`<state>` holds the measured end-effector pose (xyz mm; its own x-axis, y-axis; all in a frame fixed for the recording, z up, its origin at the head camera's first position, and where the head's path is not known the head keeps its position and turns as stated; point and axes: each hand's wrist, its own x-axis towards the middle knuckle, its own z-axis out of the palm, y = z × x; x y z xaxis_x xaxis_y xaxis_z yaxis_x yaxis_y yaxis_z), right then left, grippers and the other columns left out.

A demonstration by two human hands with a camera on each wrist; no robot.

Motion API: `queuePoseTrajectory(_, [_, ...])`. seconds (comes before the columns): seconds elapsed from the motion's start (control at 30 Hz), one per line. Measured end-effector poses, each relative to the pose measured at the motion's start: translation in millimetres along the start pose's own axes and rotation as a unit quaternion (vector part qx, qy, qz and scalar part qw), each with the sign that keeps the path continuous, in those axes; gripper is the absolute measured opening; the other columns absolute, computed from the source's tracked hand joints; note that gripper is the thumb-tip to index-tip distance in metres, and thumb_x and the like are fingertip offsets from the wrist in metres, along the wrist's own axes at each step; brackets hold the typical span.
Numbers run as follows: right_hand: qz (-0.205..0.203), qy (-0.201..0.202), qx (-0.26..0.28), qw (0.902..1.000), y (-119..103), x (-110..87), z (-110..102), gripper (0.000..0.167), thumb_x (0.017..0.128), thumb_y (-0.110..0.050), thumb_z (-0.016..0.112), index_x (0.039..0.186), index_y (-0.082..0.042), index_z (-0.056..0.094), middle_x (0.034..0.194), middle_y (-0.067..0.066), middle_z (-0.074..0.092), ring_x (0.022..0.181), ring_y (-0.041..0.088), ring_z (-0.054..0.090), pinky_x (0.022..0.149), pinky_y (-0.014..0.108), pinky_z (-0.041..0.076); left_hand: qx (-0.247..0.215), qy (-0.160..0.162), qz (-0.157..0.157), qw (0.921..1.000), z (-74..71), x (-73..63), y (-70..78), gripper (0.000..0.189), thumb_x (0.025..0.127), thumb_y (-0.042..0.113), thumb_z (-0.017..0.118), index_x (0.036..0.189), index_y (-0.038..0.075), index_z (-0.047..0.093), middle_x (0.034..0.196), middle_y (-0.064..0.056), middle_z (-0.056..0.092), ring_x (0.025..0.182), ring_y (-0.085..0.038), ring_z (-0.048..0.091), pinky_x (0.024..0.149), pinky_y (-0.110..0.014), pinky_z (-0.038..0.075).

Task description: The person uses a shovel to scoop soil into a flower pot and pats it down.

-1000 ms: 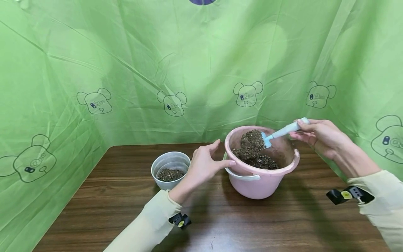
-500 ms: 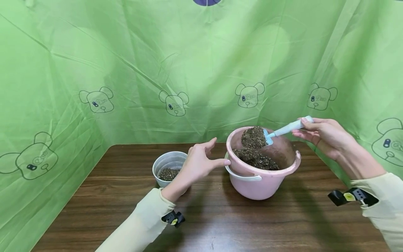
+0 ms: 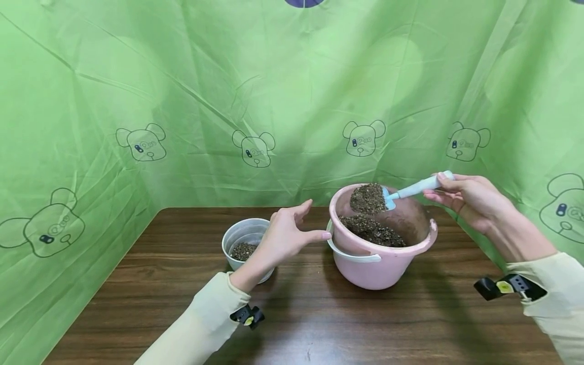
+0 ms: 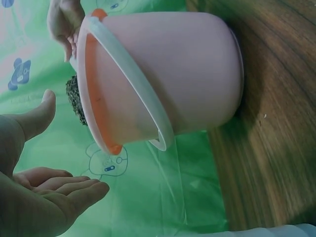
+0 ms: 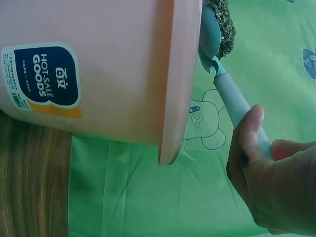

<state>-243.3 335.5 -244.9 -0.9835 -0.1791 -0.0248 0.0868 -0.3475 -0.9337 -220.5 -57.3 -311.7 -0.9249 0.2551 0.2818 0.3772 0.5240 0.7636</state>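
In the head view my right hand grips the pale blue handle of a small trowel. Its blade, heaped with dark soil, is held over the pink bucket at rim height. More soil lies inside that bucket. My left hand hovers left of the bucket, thumb and fingers spread and nothing in them; the thumb tip points at the bucket's rim. Behind the left wrist stands a grey pot with some soil at its bottom, partly covered by the hand. In the right wrist view the loaded blade shows beside the rim.
A white bucket handle hangs down the bucket's near side. Both containers stand on a dark wooden table. Green fabric printed with bear faces encloses the back and sides. A label is stuck on the bucket.
The loaded trowel has risen slightly from the soil in the bucket. My left hand has drawn a little left, away from the bucket's rim. The head view has shifted slightly.
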Motion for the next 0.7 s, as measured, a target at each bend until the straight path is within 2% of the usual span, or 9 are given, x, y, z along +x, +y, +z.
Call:
queuePoseTrajectory(0.3, [0.006,-0.004,0.022,0.9997,-0.9,1.6,9.9,0.026,0.109,0.0,0.051,0.102,0.004,0.076,0.1,0.016,0.071,0.09,0.027,0.076,0.09,0.032,0.06,-0.015,-0.008,0.013,0.9998,-8.2,0.3,-6.2,0.09,0.081,0.039,0.094,0.155,0.01,0.053,0.151,-0.006,0.057,0.129,-0.032,0.063,0.108,-0.042,0.051])
queuePoseTrajectory(0.5, [0.015,-0.012,0.026,0.9995,0.7,6.4,28.0,0.027,0.109,0.001,0.05,0.101,0.005,0.075,0.1,0.015,0.07,0.092,0.027,0.075,0.091,0.033,0.06,-0.033,-0.013,0.019,0.9992,-20.1,-4.6,-9.6,0.087,0.083,0.036,0.092,0.155,0.007,0.053,0.151,-0.009,0.057,0.132,-0.032,0.06,0.11,-0.041,0.049])
queuePoseTrajectory(0.7, [0.028,-0.011,0.019,0.9994,1.1,11.2,47.8,0.025,0.109,0.0,0.051,0.101,0.003,0.075,0.101,0.014,0.069,0.092,0.026,0.075,0.091,0.031,0.06,-0.033,-0.005,0.005,0.9994,-33.8,-11.3,-12.8,0.087,0.082,0.037,0.093,0.155,0.01,0.053,0.151,-0.007,0.058,0.133,-0.03,0.06,0.11,-0.041,0.049])
